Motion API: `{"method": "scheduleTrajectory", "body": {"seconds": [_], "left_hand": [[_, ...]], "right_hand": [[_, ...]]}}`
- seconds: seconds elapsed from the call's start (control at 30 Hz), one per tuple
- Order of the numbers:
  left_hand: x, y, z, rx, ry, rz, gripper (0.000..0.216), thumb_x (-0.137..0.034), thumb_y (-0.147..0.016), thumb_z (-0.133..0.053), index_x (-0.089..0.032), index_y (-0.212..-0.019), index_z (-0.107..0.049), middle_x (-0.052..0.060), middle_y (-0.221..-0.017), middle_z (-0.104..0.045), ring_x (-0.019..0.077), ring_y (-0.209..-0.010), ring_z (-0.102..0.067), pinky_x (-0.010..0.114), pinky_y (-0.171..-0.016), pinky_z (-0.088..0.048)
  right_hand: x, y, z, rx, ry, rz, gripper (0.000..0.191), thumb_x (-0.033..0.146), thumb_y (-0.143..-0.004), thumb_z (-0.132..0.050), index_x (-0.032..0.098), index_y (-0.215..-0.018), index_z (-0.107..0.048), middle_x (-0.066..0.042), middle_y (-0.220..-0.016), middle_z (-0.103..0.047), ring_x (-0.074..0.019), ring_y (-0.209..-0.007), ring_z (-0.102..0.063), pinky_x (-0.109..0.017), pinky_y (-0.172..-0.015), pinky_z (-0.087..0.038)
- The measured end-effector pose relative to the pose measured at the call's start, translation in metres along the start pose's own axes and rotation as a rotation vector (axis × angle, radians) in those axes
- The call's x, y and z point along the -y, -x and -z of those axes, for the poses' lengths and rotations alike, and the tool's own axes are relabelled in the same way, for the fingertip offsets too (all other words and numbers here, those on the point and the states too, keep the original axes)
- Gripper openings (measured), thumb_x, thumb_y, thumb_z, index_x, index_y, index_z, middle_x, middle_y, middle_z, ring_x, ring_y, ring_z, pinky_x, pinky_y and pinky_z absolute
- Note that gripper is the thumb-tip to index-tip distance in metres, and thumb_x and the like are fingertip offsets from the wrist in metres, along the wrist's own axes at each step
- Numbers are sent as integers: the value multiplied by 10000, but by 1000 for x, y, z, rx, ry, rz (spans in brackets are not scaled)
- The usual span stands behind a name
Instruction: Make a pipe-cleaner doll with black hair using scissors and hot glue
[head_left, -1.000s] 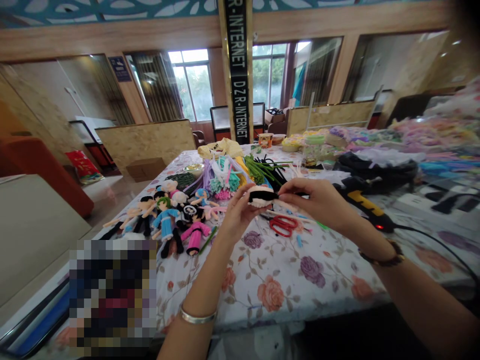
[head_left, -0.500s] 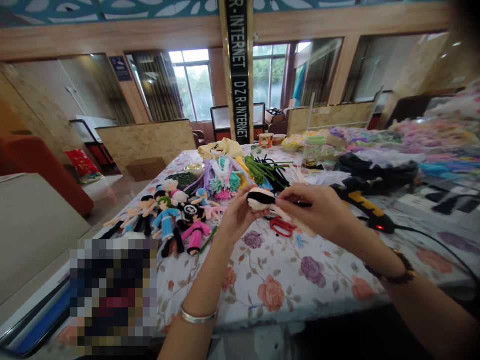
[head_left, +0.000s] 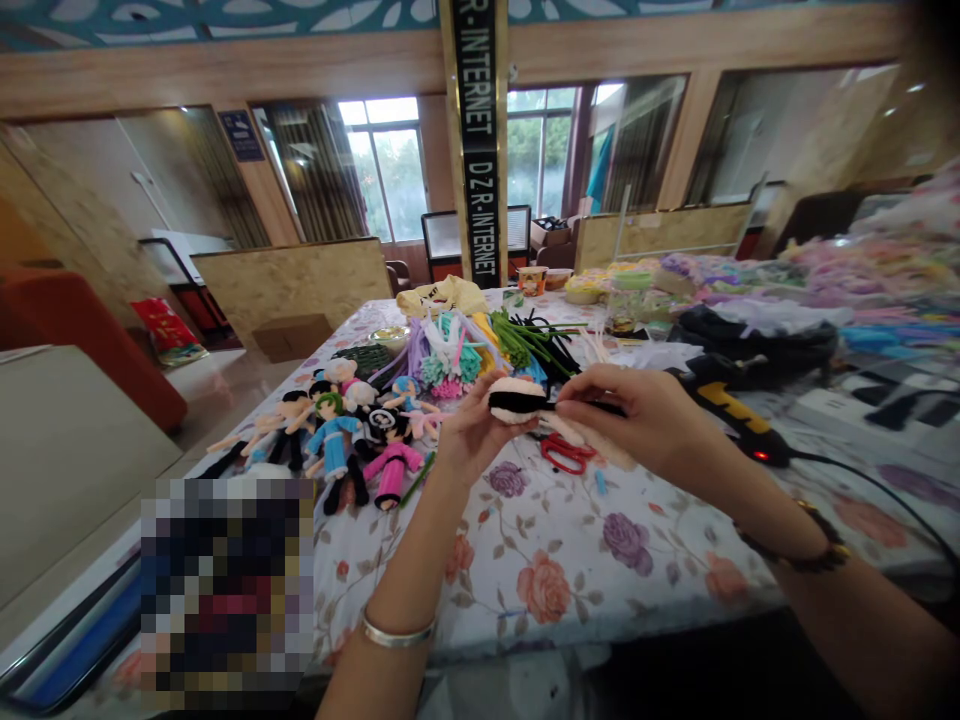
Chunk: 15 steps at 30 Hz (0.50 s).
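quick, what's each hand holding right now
Left hand: closed around the fuzzy cream piece.
Right hand: closed, fingertips pinching the black strip that lies across that piece.

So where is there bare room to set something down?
The white floral tablecloth between left forearm and right forearm, from red-handled scissors to near edge, is mostly bare, barring a blue scrap. Crowded: colourful plush dolls leftward, multicoloured fuzzy stems behind, black-and-yellow glue gun rightward.
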<state>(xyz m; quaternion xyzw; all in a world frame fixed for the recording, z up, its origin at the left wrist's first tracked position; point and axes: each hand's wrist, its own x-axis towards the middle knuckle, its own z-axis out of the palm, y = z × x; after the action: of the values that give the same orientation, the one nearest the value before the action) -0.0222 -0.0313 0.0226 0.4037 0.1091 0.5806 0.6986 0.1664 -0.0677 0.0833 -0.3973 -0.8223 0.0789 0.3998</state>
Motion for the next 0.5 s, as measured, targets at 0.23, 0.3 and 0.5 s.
{"method": "scheduleTrajectory", "body": {"seconds": [0.23,0.3,0.5], "left_hand": [[-3,2,1,41,-5,-3,455,-195,-516,-739,-232,-951,-611,53,-1010,-647,293,-998,-598,474,-867,-462],[-3,3,1,51,-16,-2,464,-192,-512,-740,-236,-955,-608,51,-1002,-647,297,-1024,-588,493,-902,-443],[-4,3,-2,48,-19,14,453,-179,-509,-738,-232,-937,-600,51,-972,-649,320,-1133,-529,524,-945,-414]], "right_hand": [[4,0,4,-28,76,161,160,326,-803,-585,204,-754,-677,-17,-708,-652,-115,-603,-585,-219,-546,-430],[4,0,5,-44,60,182,154,323,-800,-593,207,-757,-684,-19,-706,-653,-118,-618,-592,-220,-560,-438],[6,3,3,-34,4,130,143,304,-783,-610,205,-727,-696,-18,-689,-655,-121,-620,-599,-218,-550,-450]]}}
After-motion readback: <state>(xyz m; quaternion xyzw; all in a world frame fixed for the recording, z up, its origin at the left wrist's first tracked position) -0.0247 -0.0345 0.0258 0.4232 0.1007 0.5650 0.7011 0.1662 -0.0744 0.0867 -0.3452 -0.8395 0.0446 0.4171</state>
